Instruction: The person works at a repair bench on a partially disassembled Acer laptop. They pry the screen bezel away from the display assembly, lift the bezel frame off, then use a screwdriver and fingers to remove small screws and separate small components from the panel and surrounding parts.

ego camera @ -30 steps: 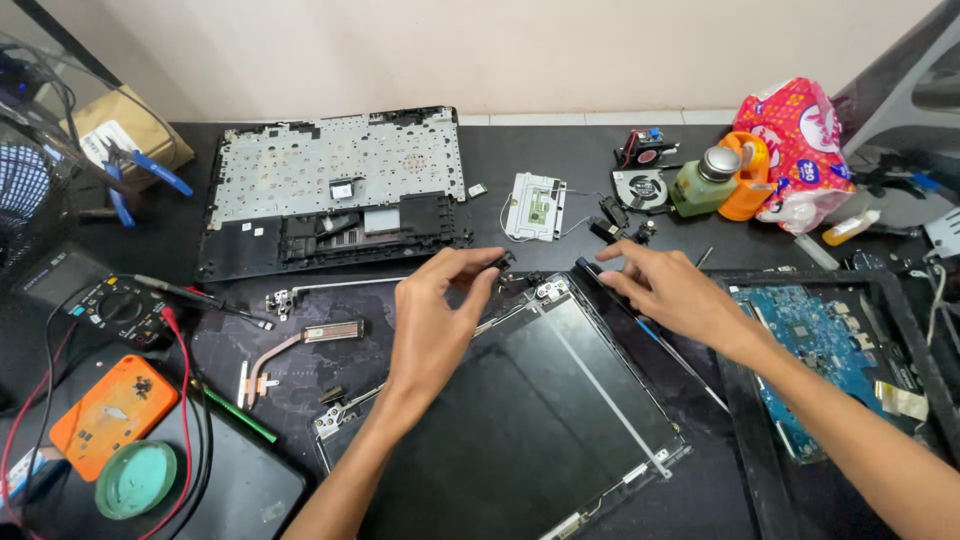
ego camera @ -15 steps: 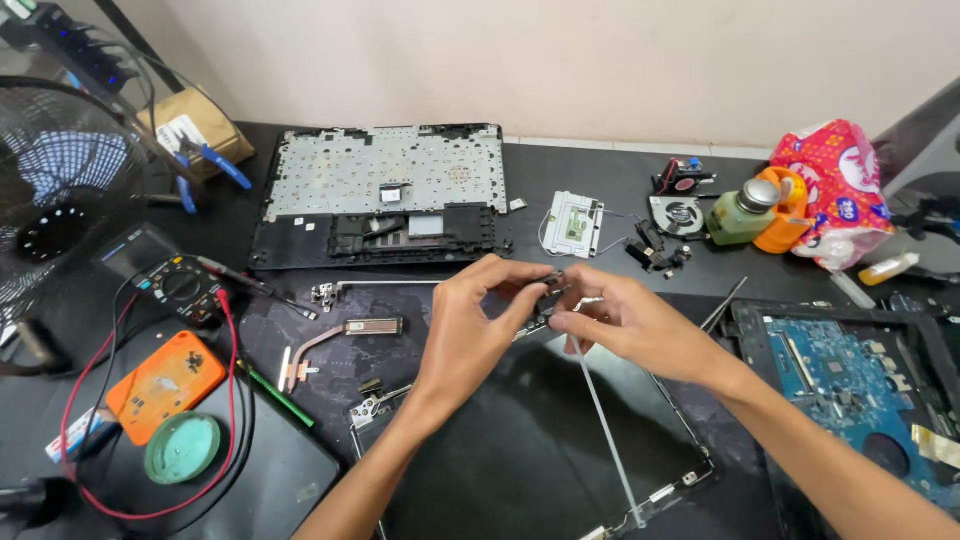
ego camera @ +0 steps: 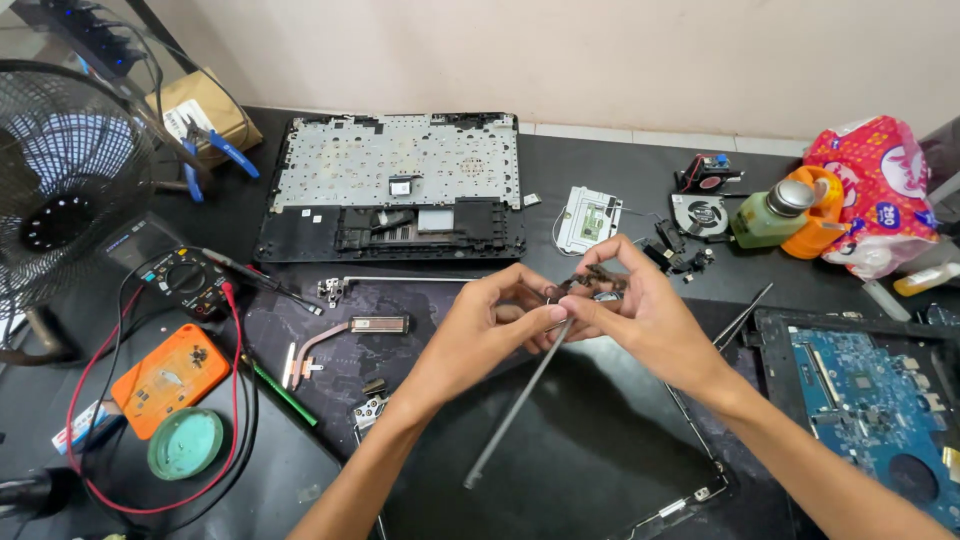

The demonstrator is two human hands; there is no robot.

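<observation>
My left hand (ego camera: 480, 328) and my right hand (ego camera: 640, 312) meet above the black workbench, both pinching one end of a thin grey metal hinge bar (ego camera: 515, 405). The bar hangs down and to the left from my fingers. A small dark hinge part (ego camera: 592, 282) with wires sits between my fingertips. Beneath the hands lies a black laptop screen panel (ego camera: 590, 460) with a metal bracket along its right edge.
A stripped laptop keyboard shell (ego camera: 395, 185) lies at the back. A multimeter (ego camera: 180, 275), an orange tool (ego camera: 168, 378) and a fan (ego camera: 60, 190) fill the left. A copper heat pipe (ego camera: 340, 332), a blue motherboard (ego camera: 880, 400), a green bottle (ego camera: 770, 215) and small parts lie around.
Both hands have lifted off the screen panel and come together, raising the hinge bar. The camera view has shifted left, bringing the fan into sight.
</observation>
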